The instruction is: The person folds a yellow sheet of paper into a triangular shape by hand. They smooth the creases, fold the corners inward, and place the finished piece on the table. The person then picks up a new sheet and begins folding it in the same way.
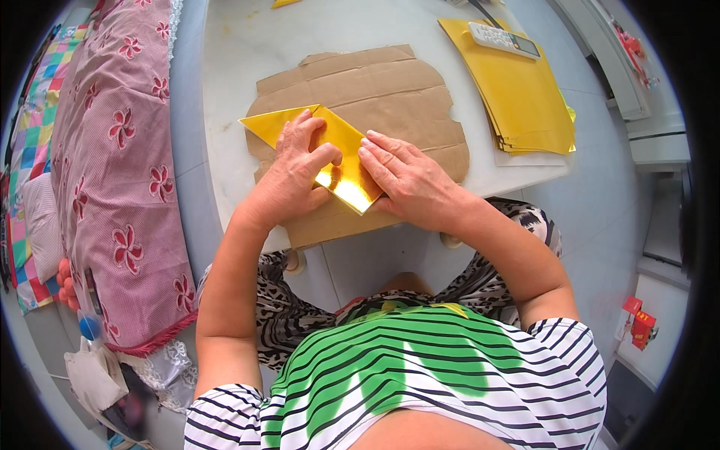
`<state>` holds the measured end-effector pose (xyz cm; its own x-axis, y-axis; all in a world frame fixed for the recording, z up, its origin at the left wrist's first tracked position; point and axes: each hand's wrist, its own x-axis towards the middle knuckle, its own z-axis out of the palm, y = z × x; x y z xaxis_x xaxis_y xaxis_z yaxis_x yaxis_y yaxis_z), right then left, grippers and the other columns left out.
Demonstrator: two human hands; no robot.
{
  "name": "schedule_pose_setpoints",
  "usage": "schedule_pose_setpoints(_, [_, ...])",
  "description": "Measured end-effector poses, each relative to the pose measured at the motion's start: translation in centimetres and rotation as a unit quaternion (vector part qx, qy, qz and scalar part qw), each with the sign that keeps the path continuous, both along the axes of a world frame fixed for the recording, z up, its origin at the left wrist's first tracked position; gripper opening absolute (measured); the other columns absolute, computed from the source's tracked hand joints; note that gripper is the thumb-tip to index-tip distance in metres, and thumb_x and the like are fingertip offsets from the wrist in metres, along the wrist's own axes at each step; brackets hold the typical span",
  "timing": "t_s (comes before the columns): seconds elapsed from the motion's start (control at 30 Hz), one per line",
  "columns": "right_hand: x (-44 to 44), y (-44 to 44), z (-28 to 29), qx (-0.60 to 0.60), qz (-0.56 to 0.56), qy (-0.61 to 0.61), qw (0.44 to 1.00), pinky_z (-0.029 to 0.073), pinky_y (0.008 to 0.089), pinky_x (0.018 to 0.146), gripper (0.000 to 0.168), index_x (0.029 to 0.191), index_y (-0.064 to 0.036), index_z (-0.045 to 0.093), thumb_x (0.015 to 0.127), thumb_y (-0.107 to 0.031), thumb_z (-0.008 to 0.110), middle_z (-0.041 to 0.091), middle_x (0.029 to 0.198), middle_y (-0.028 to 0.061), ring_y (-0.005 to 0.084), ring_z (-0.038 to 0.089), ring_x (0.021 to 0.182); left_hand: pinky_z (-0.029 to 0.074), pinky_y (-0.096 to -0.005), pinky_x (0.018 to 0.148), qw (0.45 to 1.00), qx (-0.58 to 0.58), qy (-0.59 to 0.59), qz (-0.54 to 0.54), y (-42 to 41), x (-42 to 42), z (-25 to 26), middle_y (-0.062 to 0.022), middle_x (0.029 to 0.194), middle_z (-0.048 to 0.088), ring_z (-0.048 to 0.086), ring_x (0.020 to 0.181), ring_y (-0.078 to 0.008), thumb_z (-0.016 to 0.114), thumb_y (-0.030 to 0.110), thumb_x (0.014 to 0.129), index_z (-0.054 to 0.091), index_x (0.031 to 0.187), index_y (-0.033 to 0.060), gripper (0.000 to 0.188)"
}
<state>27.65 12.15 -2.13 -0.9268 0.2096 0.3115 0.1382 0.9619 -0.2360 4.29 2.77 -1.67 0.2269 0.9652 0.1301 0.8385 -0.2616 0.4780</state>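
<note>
A folded sheet of shiny gold foil paper (pixel 344 147) lies at a slant over a brown cardboard sheet (pixel 360 79). My left hand (pixel 298 163) rests on its left part, fingers bent on the foil and the thumb at the lower left edge. On the right edge of the gold paper lies my right hand (pixel 402 174), its fingers straight and close together, with the thumb low near the paper's bottom corner. A crease shows near the paper's top corner. Part of the paper is hidden beneath the fingers of both hands.
The cardboard lies on a white marble-look table (pixel 230 67). At the right, a white remote control (pixel 504 40) rests on a stack of gold paper sheets (pixel 512 95). Left of the table is a pink flowered cloth (pixel 121 169). A piece of yellow paper shows at the table's far side.
</note>
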Motion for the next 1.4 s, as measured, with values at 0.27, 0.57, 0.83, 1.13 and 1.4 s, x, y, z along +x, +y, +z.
schedule_pose_setpoints(0.27, [2.5,-0.3,0.6,-0.015,0.002,-0.024,1.0,0.037,0.0475,0.112,0.075,0.129,0.011,0.051,0.074,-0.031,0.078,0.054,0.133,0.0253,0.0372,0.045,0.133,0.017,-0.0559,0.118,1.0,-0.013,-0.009,0.007,-0.1,0.1,0.4,-0.0237,0.14,0.036,0.022,0.141,-0.0482,0.067,0.004,0.067,0.056,0.107,0.0108,0.042])
schedule_pose_setpoints(0.57, [4.8,0.5,0.0,-0.016,0.048,0.029,0.998,0.047,0.047,0.102,0.056,0.117,0.007,0.056,0.074,-0.02,0.079,0.062,0.119,0.0206,0.0357,0.053,0.125,0.02,-0.054,0.117,1.0,-0.016,-0.004,0.004,-0.3,-0.1,0.1,-0.0226,0.143,0.034,0.021,0.143,-0.0473,0.066,0.002,0.067,0.054,0.105,0.0109,0.041])
schedule_pose_setpoints(0.83, [2.6,0.0,0.6,-0.072,-0.016,0.077,0.994,0.043,0.0483,0.107,0.058,0.121,0.006,0.057,0.074,-0.017,0.081,0.054,0.133,0.025,0.0439,0.043,0.135,0.02,-0.0566,0.116,1.0,-0.009,-0.01,-0.006,-0.2,-0.2,0.1,-0.0229,0.144,0.036,0.022,0.143,-0.0477,0.071,0.007,0.072,0.055,0.103,0.0114,0.035])
schedule_pose_setpoints(1.13, [1.4,0.3,-1.4,-0.159,-0.102,0.081,0.979,0.039,0.046,0.11,0.02,0.098,-0.001,0.066,0.08,-0.004,0.075,0.056,0.134,0.0244,0.0418,0.036,0.14,0.02,-0.0606,0.116,1.0,0.002,0.002,-0.003,-0.2,0.0,0.1,-0.024,0.142,0.038,0.024,0.141,-0.0494,0.074,0.017,0.081,0.06,0.1,0.0105,0.025])
schedule_pose_setpoints(1.4, [0.7,0.1,-1.3,-0.219,-0.147,0.093,0.96,0.036,0.045,0.111,0.01,0.087,0.0,0.064,0.089,-0.009,0.068,0.055,0.136,0.0205,0.0394,0.035,0.141,0.019,-0.058,0.117,0.999,0.013,-0.027,0.012,-0.1,-0.1,-0.6,-0.0241,0.143,0.04,0.026,0.142,-0.0468,0.065,0.017,0.091,0.06,0.093,0.0043,0.014])
